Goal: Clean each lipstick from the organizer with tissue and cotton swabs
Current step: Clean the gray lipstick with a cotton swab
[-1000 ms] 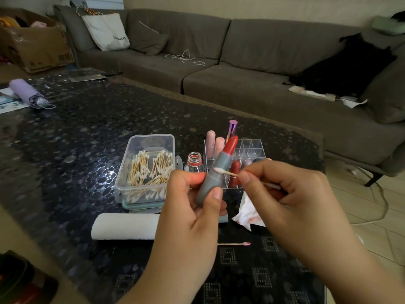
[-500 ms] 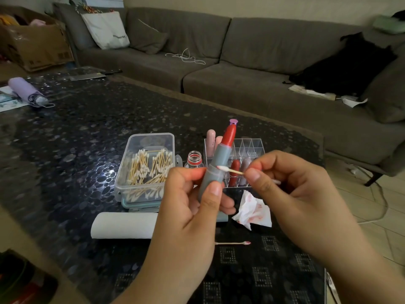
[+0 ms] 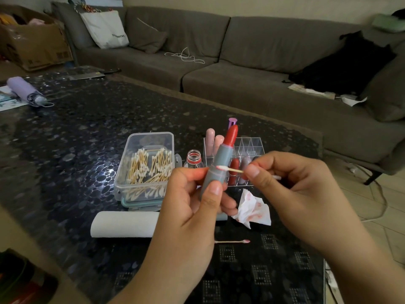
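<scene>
My left hand (image 3: 192, 202) grips an open grey lipstick (image 3: 221, 163) with a red bullet, tilted up to the right. My right hand (image 3: 291, 189) pinches a cotton swab (image 3: 230, 169) whose pink-stained tip touches the grey tube's collar. Behind them stands the clear organizer (image 3: 252, 148) with several lipsticks in its left and front cells. A crumpled tissue (image 3: 252, 210) with red smears lies on the table below my hands. A used swab (image 3: 232, 241) lies nearer to me.
A clear box of cotton swabs (image 3: 145, 167) sits left of the organizer, with a small open bottle (image 3: 194, 157) between them. A white tissue roll (image 3: 123, 223) lies in front of the box. A purple folded umbrella (image 3: 25, 91) lies far left on the dark table. A grey sofa (image 3: 241, 53) runs behind.
The lipstick has tilted slightly more upright and the swab tip has slid along the grey tube. The stained tissue has come into fuller view below my right hand.
</scene>
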`<state>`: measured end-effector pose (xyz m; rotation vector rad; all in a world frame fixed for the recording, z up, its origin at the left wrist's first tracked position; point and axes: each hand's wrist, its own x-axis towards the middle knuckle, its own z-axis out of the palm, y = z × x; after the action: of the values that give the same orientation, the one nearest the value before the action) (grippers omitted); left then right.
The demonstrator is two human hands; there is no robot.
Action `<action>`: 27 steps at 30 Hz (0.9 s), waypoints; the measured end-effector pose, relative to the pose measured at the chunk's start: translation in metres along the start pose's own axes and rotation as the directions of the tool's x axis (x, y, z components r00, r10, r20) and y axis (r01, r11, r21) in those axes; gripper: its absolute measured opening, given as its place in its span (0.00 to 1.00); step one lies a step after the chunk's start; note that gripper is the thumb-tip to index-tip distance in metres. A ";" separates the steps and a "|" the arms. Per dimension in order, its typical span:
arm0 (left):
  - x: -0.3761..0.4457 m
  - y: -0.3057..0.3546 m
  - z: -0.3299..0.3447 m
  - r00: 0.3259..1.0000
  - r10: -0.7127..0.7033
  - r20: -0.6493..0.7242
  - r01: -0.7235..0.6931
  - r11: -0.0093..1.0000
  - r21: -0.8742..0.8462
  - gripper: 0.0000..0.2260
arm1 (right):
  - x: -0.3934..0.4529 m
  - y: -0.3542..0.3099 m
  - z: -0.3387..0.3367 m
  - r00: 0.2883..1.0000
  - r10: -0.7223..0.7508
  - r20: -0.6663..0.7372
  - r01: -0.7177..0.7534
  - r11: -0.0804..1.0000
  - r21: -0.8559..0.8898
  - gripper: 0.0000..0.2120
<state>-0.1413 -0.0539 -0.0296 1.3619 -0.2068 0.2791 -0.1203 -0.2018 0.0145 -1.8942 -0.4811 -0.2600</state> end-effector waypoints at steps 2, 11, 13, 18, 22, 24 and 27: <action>0.001 0.000 0.000 1.000 -0.026 -0.017 0.025 0.999 -0.037 0.02 | 0.001 0.001 -0.003 1.000 0.017 -0.001 -0.017 1.000 -0.008 0.09; 0.000 0.003 0.004 0.994 -0.100 0.038 0.104 0.983 -0.152 0.05 | 0.001 0.002 0.000 1.000 -0.005 0.000 0.005 1.000 0.018 0.08; 0.001 0.006 0.005 0.989 -0.142 0.051 0.149 0.963 -0.223 0.07 | 0.002 0.002 -0.004 1.000 0.024 -0.001 -0.023 0.999 0.035 0.08; 0.003 0.012 0.006 0.961 -0.232 0.154 0.277 0.855 -0.438 0.10 | 0.004 0.001 -0.010 0.998 0.062 0.012 -0.063 0.995 0.083 0.10; 0.001 0.014 0.007 0.939 -0.263 0.220 0.340 0.796 -0.501 0.10 | 0.002 -0.001 -0.002 0.998 0.017 0.064 -0.022 0.996 0.089 0.08; 0.000 0.015 0.009 0.933 -0.279 0.228 0.358 0.787 -0.502 0.08 | 0.002 0.000 -0.002 0.998 0.010 0.062 -0.015 0.997 0.081 0.08; 0.000 0.015 0.009 0.932 -0.300 0.205 0.363 0.787 -0.499 0.06 | 0.002 0.001 -0.008 0.999 0.022 0.047 -0.024 0.999 0.049 0.08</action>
<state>-0.1454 -0.0602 -0.0138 0.8350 -0.1212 -0.1551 -0.1172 -0.2096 0.0173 -1.8595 -0.4925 -0.1881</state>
